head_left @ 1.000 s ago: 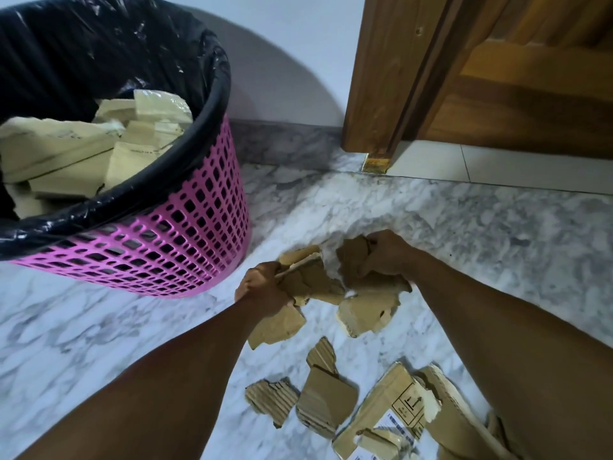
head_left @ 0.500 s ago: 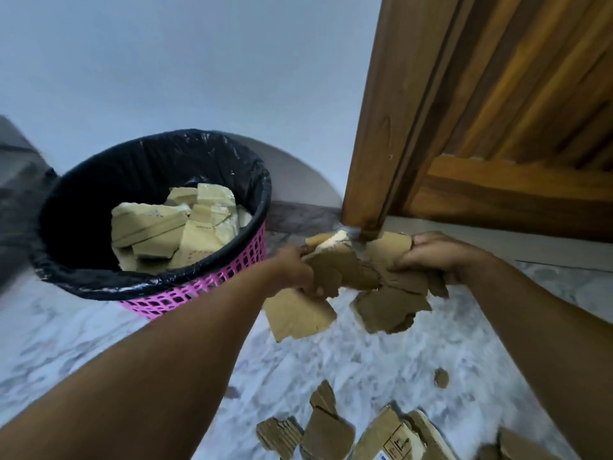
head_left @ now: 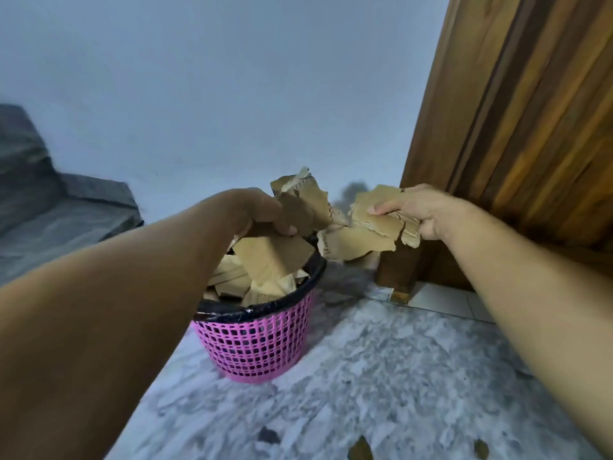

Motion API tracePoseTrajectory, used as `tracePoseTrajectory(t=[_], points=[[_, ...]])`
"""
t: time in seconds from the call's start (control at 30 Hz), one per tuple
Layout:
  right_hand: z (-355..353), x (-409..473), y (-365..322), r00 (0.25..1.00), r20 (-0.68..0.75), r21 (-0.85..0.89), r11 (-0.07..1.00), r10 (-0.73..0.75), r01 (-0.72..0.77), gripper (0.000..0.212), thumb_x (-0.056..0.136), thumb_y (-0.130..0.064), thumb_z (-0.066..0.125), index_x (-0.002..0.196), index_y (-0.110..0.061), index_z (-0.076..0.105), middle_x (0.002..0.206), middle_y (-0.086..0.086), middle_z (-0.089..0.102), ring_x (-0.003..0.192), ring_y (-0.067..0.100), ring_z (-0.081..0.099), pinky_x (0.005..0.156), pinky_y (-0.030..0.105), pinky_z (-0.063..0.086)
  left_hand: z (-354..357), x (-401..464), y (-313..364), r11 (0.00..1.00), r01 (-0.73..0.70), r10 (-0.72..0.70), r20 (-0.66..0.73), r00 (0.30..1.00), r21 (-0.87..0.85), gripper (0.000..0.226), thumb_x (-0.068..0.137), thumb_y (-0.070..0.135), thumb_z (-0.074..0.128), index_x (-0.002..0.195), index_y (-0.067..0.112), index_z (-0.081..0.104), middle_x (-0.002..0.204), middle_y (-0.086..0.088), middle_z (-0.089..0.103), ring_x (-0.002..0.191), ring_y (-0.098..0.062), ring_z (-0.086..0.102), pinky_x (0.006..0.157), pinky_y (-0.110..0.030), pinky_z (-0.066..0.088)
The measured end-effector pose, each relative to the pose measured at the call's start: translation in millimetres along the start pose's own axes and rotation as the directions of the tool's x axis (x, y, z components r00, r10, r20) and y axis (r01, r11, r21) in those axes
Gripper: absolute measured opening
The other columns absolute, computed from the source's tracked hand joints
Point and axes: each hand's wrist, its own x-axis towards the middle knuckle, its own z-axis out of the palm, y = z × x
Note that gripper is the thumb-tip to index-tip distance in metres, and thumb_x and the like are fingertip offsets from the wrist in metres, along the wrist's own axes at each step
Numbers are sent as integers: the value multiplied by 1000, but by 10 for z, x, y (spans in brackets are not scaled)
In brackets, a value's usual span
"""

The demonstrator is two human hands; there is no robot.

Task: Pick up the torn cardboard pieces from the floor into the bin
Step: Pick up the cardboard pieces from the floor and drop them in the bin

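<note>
A pink mesh bin (head_left: pixel 255 346) with a black liner stands on the marble floor, holding several cardboard pieces. My left hand (head_left: pixel 255 210) grips a bunch of torn brown cardboard pieces (head_left: pixel 300 204) directly above the bin's opening. My right hand (head_left: pixel 414 210) pinches more torn cardboard pieces (head_left: pixel 371 224), held just right of the bin's rim and level with the left hand. My left forearm hides the bin's left side.
A wooden door frame (head_left: pixel 497 144) rises at the right, its foot close behind the bin. A pale wall fills the background. A grey object (head_left: pixel 49 207) lies at the left. Small cardboard scraps (head_left: pixel 360 451) lie on the floor (head_left: pixel 381 376) at the bottom edge.
Both hands lifted the cardboard off the floor and carried it up and left to the bin. My view rose, so the floor pile dropped out of sight.
</note>
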Motion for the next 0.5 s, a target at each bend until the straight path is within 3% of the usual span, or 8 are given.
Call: tracePoseTrajectory(t=[0.13,0.23,0.33,0.37,0.43,0.5], points=[[683,117,-202,997,-14,31,997,-74,75,33,70,0,83,87,-6,55,90,14,68,77,23,70,57,33,59,-530,15,-295,997,70,-75,-129,989,-44,31,77,0,75,104,3,61,106,-15,64,94,-32,63,76,-39,53],[1157,254,-163,991,-48,46,991,-124,126,33,69,-2,85,81,-8,54,91,9,67,85,21,69,74,35,60,-715,114,-565,992,72,-99,-268,958,-108,31,73,0,79,98,3,60,110,-15,64,94,-32,64,79,-39,55],[1499,385,38,987,-66,-143,981,-143,133,33,78,-22,81,94,-5,57,93,6,63,89,20,63,74,32,55,-698,200,-830,983,123,-146,-177,973,-133,32,75,11,80,99,6,60,123,-13,61,99,-31,61,78,-40,54],[1563,412,118,985,-59,-241,960,-159,141,37,81,-29,78,98,-6,55,94,5,60,89,21,60,70,31,50,-673,216,-895,984,142,-155,-127,980,-108,35,76,15,80,101,7,58,131,-11,54,110,-33,56,82,-44,51],[1600,446,234,977,-75,-351,923,-198,160,36,83,-34,74,98,-7,55,96,6,61,87,23,57,68,29,43,-639,293,-1007,983,153,-161,-82,984,-101,62,78,22,79,127,3,47,147,-11,38,136,-37,35,94,-56,43],[1532,483,305,964,-124,-368,913,-235,175,31,83,-27,74,98,-3,61,99,11,65,88,26,61,71,33,51,-603,365,-1071,985,128,-139,-96,986,-115,84,77,27,79,142,3,33,154,-13,29,141,-38,27,96,-63,41]])
